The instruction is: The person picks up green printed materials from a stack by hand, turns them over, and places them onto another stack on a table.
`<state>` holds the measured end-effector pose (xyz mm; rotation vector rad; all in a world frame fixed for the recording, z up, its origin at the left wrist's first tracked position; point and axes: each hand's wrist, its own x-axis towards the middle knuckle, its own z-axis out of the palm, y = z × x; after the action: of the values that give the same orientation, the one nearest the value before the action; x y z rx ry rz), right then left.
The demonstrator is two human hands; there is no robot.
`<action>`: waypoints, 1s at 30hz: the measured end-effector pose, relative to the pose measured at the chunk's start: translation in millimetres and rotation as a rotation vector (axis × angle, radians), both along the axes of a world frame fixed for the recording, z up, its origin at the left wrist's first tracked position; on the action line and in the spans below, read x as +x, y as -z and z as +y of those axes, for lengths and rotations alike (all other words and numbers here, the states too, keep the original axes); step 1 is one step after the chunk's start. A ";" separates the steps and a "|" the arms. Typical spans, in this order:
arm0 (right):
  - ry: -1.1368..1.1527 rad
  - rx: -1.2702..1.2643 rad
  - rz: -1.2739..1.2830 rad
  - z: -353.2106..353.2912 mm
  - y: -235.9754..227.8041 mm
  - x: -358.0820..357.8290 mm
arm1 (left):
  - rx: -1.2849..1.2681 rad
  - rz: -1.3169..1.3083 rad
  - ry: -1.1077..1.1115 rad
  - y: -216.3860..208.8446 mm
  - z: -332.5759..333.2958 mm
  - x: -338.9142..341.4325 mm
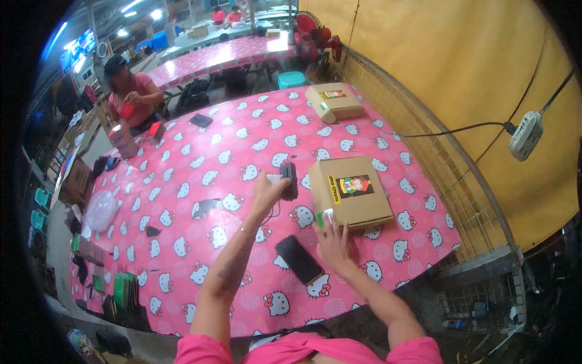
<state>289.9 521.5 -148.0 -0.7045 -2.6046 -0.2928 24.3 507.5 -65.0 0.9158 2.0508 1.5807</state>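
Note:
My left hand [267, 193] is closed at the left side of a black rectangular device [290, 181]. A small white piece shows between the fingers and the device, and a thin dark cable hangs below the hand. At the near left corner of a flat brown cardboard box [371, 209], my right hand [335, 244] rests with its fingers apart. They touch the box near a green and clear sticker. A picture label and a yellow strip mark the lid, which looks closed. Between my forearms lies a smartphone [299, 259] with a dark screen.
A second cardboard box [334, 102] sits at the table's far end. Green packets [125, 291] and a plastic bag [102, 211] lie along the left edge. A co-worker [134, 94] sits at the far left. A white power strip [526, 136] hangs by its cord at right.

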 end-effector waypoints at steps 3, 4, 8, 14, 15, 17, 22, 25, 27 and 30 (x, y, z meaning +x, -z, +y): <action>0.050 0.044 -0.116 49.8 24.4 0.7 | 0.084 -0.243 0.102 -26.6 31.0 39.5; 0.020 0.007 -0.066 50.9 21.5 -2.7 | 0.097 -0.224 0.120 -31.8 31.6 43.0; 0.055 -0.421 0.410 42.4 -31.3 0.3 | 0.435 -0.424 0.152 -56.3 36.3 43.6; 0.123 -0.902 1.299 97.5 -121.4 77.1 | 0.607 -0.673 0.108 -58.0 82.5 64.6; 0.092 -0.934 1.340 105.3 -129.1 81.3 | 0.582 -0.686 0.107 -42.7 99.0 69.7; 0.034 -0.983 1.425 117.6 -149.0 89.7 | 0.512 -0.826 0.159 -13.7 132.0 106.4; 0.049 -0.993 1.408 121.8 -156.2 98.5 | 0.243 -0.877 0.031 45.2 159.0 187.1; 0.003 -0.987 1.350 109.9 -156.3 87.4 | -0.037 -0.734 -0.018 73.1 165.4 177.1; 0.047 -0.936 1.313 109.4 -146.2 98.0 | -0.210 -0.626 0.161 71.9 163.7 180.7; 0.020 -0.961 1.160 79.6 -144.2 86.3 | 0.031 -0.429 0.181 65.3 115.1 142.2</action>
<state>376.2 601.1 -3.7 -0.8135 -1.4660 1.1043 166.5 622.6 -130.2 0.6777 1.6066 1.5550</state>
